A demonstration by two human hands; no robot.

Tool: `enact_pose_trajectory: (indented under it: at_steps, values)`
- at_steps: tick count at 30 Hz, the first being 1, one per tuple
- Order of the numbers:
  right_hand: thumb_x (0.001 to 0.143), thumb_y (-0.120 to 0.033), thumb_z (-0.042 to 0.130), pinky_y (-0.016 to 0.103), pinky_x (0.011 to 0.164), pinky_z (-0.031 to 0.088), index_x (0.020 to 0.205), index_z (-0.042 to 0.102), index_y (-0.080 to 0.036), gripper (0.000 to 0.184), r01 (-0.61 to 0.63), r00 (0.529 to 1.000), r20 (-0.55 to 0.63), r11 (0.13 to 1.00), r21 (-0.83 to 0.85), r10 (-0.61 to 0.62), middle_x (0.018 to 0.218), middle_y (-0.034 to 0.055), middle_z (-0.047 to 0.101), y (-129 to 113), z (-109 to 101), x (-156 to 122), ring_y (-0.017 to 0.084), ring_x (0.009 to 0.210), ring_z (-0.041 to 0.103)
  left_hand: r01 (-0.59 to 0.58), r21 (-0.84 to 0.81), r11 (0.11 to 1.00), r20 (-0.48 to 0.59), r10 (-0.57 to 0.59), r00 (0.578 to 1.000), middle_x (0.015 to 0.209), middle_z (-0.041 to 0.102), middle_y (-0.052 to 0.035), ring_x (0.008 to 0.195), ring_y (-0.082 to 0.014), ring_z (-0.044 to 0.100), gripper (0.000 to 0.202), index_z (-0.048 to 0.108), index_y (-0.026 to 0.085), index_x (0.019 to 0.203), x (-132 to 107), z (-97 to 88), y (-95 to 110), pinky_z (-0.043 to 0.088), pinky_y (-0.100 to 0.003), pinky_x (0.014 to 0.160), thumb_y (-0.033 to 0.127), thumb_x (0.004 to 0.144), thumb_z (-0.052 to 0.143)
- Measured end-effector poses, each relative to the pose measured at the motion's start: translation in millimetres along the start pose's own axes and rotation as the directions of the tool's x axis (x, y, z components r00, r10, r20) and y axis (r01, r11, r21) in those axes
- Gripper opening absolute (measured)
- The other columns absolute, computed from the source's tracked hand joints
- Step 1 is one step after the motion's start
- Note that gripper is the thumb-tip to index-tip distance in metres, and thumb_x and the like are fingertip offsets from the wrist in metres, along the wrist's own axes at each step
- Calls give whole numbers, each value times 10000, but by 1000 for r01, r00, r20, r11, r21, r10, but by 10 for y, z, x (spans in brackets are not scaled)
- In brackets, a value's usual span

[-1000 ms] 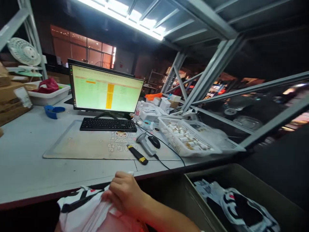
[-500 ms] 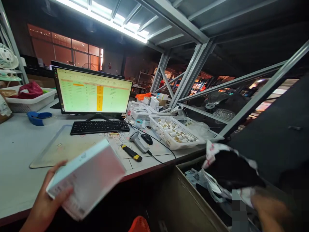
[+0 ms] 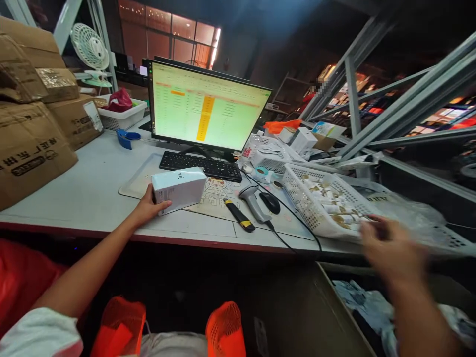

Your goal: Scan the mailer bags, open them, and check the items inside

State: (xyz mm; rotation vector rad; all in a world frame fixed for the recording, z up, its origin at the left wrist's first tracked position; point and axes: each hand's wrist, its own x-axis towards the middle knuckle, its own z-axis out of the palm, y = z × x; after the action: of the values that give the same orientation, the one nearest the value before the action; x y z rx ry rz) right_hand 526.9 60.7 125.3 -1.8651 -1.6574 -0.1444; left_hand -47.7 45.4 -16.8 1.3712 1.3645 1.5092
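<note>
My left hand [image 3: 147, 210] grips the near end of a white box [image 3: 178, 189] that rests on the desk mat [image 3: 139, 179] in front of the black keyboard [image 3: 201, 165]. My right hand [image 3: 392, 247] hovers smeared by motion near the front edge of a white basket [image 3: 320, 208] holding several small rolls; its fingers look loosely spread and nothing shows in it. A handheld scanner [image 3: 255, 202], a black mouse [image 3: 269, 202] and a black-and-yellow knife [image 3: 240, 215] lie between my hands.
A lit monitor [image 3: 206, 109] stands behind the keyboard. Cardboard boxes [image 3: 31, 129] stack at the left. A bin [image 3: 357, 302] with bagged items sits below the desk at right. Metal shelf struts [image 3: 409, 109] cross the right side. A white tub [image 3: 124, 115] and fan [image 3: 89, 47] stand behind.
The white box went from held in the air by my left hand to resting on the mat. My right hand let go of the dark bagged item and rose toward the basket.
</note>
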Motion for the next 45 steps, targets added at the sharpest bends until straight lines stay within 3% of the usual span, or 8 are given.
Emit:
enact_pose_trajectory:
  at_steps: [5,10,17,23,27,30,37,45]
  values:
    - [932,-412,561,433,984,488,1405,554,-53,594,50,908,419,996,-79,-13,1223,229,696,-981,1254,152,322,1120,669,-11,39,999,23,10,1000,1342,620,-142,1244,-295,602,814,432,183,1357,-1,-52,-136,502,-432,1051,543,726,799]
    - [917,-445,566,455,934,498,1376,563,-17,627,46,890,443,944,-326,109,1236,299,665,-1434,1932,89,396,1176,649,11,158,987,-92,4,996,1241,690,-144,1139,-311,653,683,563,161,1266,-16,-81,-98,526,-413,946,699,849,611]
    - [905,-514,541,404,787,513,1113,724,-115,485,239,856,509,941,-242,-87,1015,215,739,-1763,1450,61,361,970,707,24,225,974,-163,14,987,1218,708,-156,1140,-333,657,700,599,142,1272,-35,-28,-55,507,-433,976,731,902,516]
    - [841,-424,659,289,702,473,1156,698,-247,364,590,339,614,670,451,-713,919,49,763,-2365,842,-676,223,774,686,12,245,969,-182,34,983,1186,720,-155,1131,-338,663,665,608,141,1250,-14,-11,-84,508,-432,967,708,916,513]
    - [828,-383,698,307,741,463,1159,698,-208,374,661,213,603,568,490,-769,972,89,765,-2640,925,-939,251,835,695,8,241,971,-168,34,985,1182,723,-155,1122,-335,668,648,602,148,1243,-36,-6,-58,513,-432,956,700,914,519]
    - [856,-387,675,293,717,456,1127,704,-223,318,595,306,561,614,518,-769,920,56,757,-2596,1138,-774,223,798,679,6,246,969,-166,36,986,1172,725,-156,1112,-333,675,638,601,151,1209,-47,0,-43,518,-431,947,705,902,526]
    - [944,-535,515,358,777,474,1119,698,-147,463,340,841,428,939,58,-331,978,152,747,-1855,1692,159,315,946,690,50,235,971,-160,-12,987,1165,729,-157,1092,-352,685,634,590,163,1198,-39,15,-16,521,-468,935,711,883,534]
    - [959,-551,485,486,911,495,1355,593,-78,627,113,864,501,953,-282,46,1225,261,681,-1248,2038,395,420,1128,657,64,234,970,-136,-33,990,1239,701,-166,1140,-356,665,688,563,158,1246,-28,17,-53,525,-469,935,738,882,498]
